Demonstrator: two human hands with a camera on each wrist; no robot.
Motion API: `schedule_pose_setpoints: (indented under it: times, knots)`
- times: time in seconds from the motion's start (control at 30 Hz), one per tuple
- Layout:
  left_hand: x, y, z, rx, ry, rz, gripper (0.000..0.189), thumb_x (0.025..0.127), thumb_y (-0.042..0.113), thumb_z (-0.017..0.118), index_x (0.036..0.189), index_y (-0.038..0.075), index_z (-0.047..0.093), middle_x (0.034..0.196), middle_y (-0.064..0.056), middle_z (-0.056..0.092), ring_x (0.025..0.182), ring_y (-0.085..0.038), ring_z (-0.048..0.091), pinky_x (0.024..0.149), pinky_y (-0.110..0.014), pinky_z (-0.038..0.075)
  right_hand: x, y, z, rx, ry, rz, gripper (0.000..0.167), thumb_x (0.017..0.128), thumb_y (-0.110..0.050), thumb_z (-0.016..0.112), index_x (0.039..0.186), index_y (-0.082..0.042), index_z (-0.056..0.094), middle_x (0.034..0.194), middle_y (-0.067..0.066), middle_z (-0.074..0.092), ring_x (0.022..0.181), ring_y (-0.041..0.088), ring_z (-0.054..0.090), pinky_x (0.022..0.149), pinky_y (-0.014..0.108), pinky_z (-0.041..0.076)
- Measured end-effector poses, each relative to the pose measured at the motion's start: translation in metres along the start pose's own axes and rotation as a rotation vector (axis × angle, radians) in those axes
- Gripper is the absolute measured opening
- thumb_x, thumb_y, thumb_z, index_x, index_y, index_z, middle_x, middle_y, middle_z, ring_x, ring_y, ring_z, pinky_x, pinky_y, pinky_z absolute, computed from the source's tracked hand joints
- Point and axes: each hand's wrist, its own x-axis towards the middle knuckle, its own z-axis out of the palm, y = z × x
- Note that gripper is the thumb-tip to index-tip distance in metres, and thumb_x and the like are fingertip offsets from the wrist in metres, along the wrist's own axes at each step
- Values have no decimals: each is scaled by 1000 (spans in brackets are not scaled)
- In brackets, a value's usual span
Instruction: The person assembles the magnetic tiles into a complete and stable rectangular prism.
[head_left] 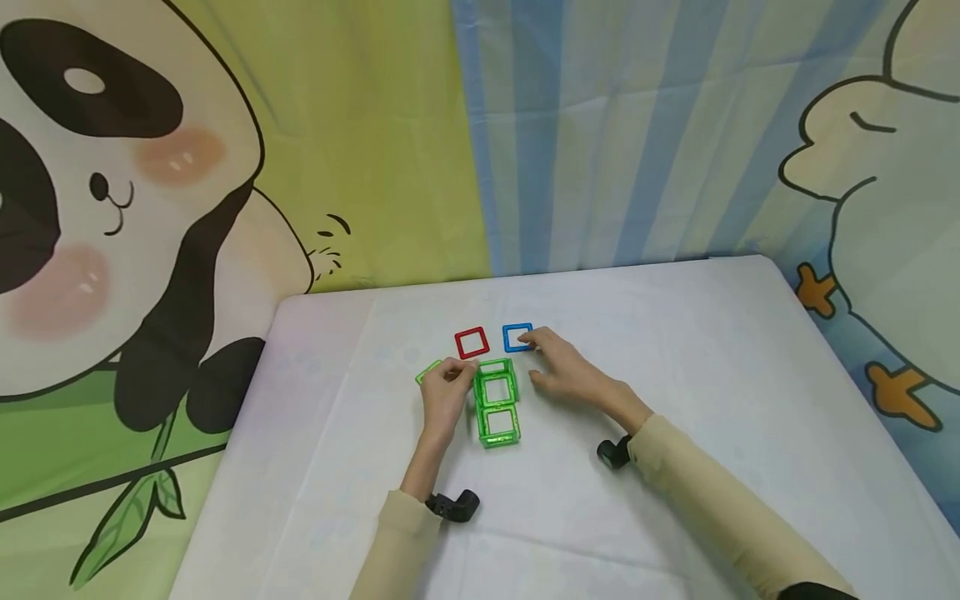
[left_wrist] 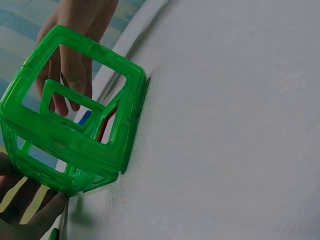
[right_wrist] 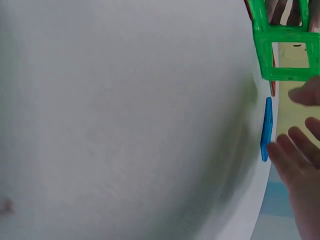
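Observation:
A block of green magnetic tiles with open square frames stands on the white table. My left hand holds its far left corner, finger and thumb close together; in the left wrist view, the left fingers meet its lower edge. My right hand reaches over a blue square tile lying flat, index fingertip at its right side. In the right wrist view, fingers touch or nearly touch the blue tile, thumb apart. A red square tile lies beside the blue one.
Another green tile shows partly behind my left hand. The white-covered table ends at the back against a printed curtain with cartoon animals. Black wrist cameras sit on both wrists.

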Motion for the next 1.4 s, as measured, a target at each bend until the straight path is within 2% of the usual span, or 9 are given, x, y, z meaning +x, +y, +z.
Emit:
schedule_pose_setpoints:
  times: [0.07, 0.23, 0.57, 0.7, 0.9, 1.1, 1.27, 1.4]
  knots:
    - [0, 0, -1, 2, -2, -2, 17, 96, 22, 74, 92, 6, 76, 98, -8, 68, 87, -20, 63, 79, -27, 60, 4, 1, 0, -90, 18, 9, 50, 93, -3, 67, 140, 2, 52, 141, 19, 55, 132, 35, 55, 113, 48, 45]
    - [0, 0, -3, 12, 6, -1, 18, 97, 23, 73, 93, 6, 76, 98, -8, 68, 88, -20, 62, 78, -25, 59, 16, 4, 0, -206, 5, 7, 47, 97, -6, 65, 142, 2, 53, 147, 21, 52, 139, 35, 50, 116, 49, 41]
    - [1, 3, 0, -11, -7, 2, 17, 96, 23, 73, 93, 7, 76, 98, -7, 68, 89, -20, 61, 77, -23, 58, 40, 8, -8, -257, -136, 79, 64, 100, -19, 68, 154, 3, 40, 163, 22, 35, 151, 38, 35, 122, 51, 32]
    - [2, 2, 3, -7, -1, 1, 16, 96, 22, 73, 93, 6, 76, 97, -7, 68, 88, -19, 61, 76, -22, 58, 44, 10, -10, -239, -145, 73, 63, 99, -19, 70, 152, 3, 44, 159, 22, 43, 148, 39, 40, 121, 52, 34]
    - [2, 2, 2, -14, 9, 1, 16, 95, 20, 74, 92, 5, 76, 96, -8, 68, 85, -18, 62, 75, -23, 58, 44, 10, -10, -239, -120, 37, 53, 96, -14, 73, 142, 3, 55, 143, 23, 58, 137, 38, 52, 114, 52, 42]
    - [2, 1, 2, -14, 6, 7, 15, 95, 20, 74, 92, 5, 76, 96, -8, 68, 83, -17, 61, 74, -23, 58, 42, 9, -9, -352, -93, 38, 52, 96, -18, 74, 141, 2, 57, 139, 20, 63, 131, 37, 57, 106, 50, 49]
    - [1, 2, 2, -15, 13, 10, 15, 95, 18, 74, 91, 4, 75, 95, -8, 68, 81, -16, 61, 73, -23, 58, 37, 7, -8, -458, -71, 33, 55, 95, -25, 75, 140, 2, 57, 132, 20, 67, 118, 37, 64, 96, 50, 55]
    - [1, 0, 1, -13, 16, 14, 14, 95, 18, 74, 91, 4, 76, 95, -9, 69, 81, -16, 62, 74, -24, 58, 31, 4, -8, -486, -57, 52, 59, 94, -27, 76, 140, 5, 55, 130, 23, 67, 117, 37, 65, 94, 50, 57]
